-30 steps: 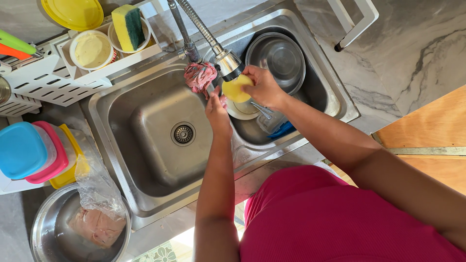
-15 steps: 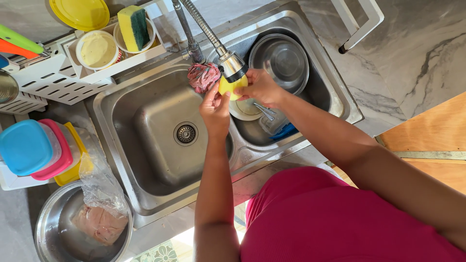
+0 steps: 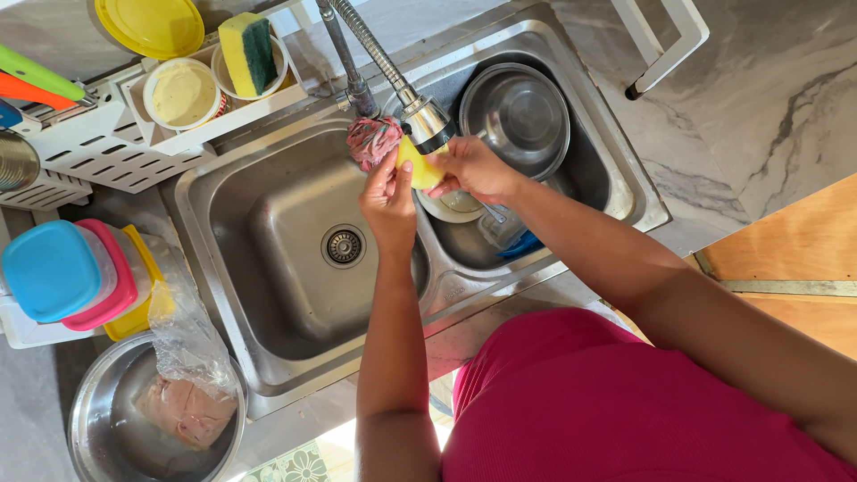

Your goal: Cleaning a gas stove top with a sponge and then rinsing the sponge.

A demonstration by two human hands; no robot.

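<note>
Hands are meeting at upper centre of the frame: the left hand (image 3: 388,192) and right hand (image 3: 471,168) are each clamping fingers on a yellow sponge (image 3: 417,168) directly beneath the faucet head (image 3: 427,123), keeping drips over the double sink (image 3: 295,259).

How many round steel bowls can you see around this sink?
2. One steel bowl sits in the right-hand basin beyond the right hand; another steel bowl, holding a bagged lump, stands on the counter at lower left. Others may lie hidden under the hands.
</note>
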